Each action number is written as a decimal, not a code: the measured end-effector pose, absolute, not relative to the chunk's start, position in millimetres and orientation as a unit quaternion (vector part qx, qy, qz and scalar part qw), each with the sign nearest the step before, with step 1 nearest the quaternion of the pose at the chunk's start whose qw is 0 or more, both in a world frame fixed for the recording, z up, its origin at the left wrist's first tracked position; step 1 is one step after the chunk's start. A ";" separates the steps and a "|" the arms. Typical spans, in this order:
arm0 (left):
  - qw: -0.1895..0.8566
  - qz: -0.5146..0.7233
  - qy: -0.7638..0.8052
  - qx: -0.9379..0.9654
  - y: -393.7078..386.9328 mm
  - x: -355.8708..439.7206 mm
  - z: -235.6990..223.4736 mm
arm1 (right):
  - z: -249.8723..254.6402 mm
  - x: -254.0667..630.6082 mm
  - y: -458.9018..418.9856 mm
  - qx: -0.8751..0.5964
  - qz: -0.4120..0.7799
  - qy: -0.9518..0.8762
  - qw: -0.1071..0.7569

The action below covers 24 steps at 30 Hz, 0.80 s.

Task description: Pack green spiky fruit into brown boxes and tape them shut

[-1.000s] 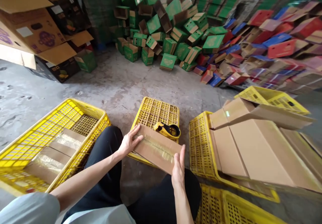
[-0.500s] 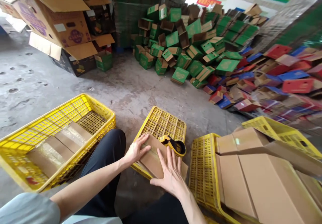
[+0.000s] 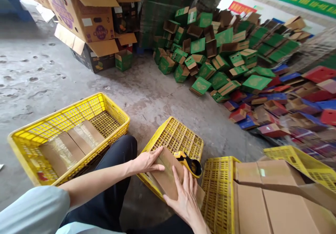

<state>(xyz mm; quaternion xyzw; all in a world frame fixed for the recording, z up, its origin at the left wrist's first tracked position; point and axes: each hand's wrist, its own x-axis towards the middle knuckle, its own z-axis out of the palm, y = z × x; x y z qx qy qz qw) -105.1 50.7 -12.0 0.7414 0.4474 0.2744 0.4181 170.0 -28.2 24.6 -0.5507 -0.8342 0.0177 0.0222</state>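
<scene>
A flat brown cardboard box (image 3: pixel 168 178) with a strip of clear tape lies on an overturned yellow crate (image 3: pixel 178 139) between my knees. My left hand (image 3: pixel 147 162) rests flat on the box's left end, fingers stretched out. My right hand (image 3: pixel 185 195) presses flat on the near right part of the box, fingers spread. A yellow and black tape dispenser (image 3: pixel 190 162) sits on the crate just beyond my right fingertips, touching the box's far edge.
A yellow crate (image 3: pixel 34 136) at the left holds taped flat boxes (image 3: pixel 69 146). Another yellow crate (image 3: pixel 219 192) at the right carries large flat cartons (image 3: pixel 278 202). Heaps of green boxes (image 3: pixel 210 52) and red and blue boxes (image 3: pixel 288 101) cover the concrete floor (image 3: pixel 39 83) beyond.
My right hand went from gripping the box's near edge to lying flat on top. The view has swung leftwards and up. The box lies flatter on the crate.
</scene>
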 end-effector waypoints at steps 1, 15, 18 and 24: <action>0.408 0.263 0.453 0.748 53.0 -105.0 -10.6 | 23.4 170.4 -27.5 -0.548 0.016 -0.836 0.024; 0.382 0.349 0.459 0.722 28.0 -89.7 -22.4 | 35.8 164.4 -24.2 -0.545 -0.011 -0.839 -0.003; 0.288 0.344 0.400 0.800 23.6 -95.7 -22.6 | 31.9 165.9 -23.5 -0.544 -0.017 -0.839 0.004; 0.202 0.297 0.320 0.876 31.0 -99.3 -29.6 | 29.8 165.7 -27.0 -0.556 0.011 -0.831 -0.012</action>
